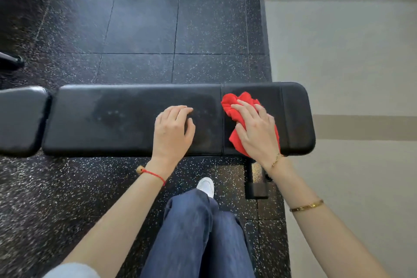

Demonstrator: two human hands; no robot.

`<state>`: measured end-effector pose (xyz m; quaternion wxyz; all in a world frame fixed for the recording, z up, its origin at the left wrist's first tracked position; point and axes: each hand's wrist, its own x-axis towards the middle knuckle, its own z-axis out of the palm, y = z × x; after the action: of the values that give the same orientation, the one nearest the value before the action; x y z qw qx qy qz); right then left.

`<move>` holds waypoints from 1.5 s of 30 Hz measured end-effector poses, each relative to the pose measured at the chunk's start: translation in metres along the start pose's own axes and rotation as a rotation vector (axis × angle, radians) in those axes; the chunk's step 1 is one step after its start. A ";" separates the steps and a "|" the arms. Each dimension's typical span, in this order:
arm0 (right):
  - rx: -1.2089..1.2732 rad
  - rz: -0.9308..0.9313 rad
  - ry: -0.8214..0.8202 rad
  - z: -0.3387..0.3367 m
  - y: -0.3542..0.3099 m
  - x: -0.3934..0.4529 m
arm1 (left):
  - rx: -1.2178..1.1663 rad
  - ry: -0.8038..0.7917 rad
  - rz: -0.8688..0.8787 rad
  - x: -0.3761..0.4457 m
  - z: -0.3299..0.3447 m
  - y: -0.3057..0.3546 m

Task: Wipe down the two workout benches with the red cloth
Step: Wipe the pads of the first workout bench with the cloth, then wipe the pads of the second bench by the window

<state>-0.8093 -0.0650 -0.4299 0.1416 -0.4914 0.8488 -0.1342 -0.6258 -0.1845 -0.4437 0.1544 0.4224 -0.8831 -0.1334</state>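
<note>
While your left hand (pixel 172 130) rests empty, fingers loosely bent, on the workout bench (pixel 112 119), your right hand (pixel 257 133) presses spread fingers onto the red cloth (pixel 233 100). It lies bunched beneath that palm.

Black rubber floor tiles (pixel 140 29), flecked white, catch soft light up top; on the right runs a pale beige surface (pixel 349 63) with tan stripes (pixel 361 126).

Free bench pad (pixel 101 119) left of left hand (pixel 172 133); red cloth (pixel 234 106) right.
</note>
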 end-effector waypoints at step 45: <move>-0.008 0.120 0.140 -0.501 0.236 -0.044 | -0.260 -0.043 0.104 0.157 -0.176 0.477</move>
<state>-1.1624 0.1309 -0.0488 0.0880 -0.4296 0.8851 -0.1561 -0.9875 -0.0368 -0.0825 0.1953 0.3497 -0.8822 -0.2475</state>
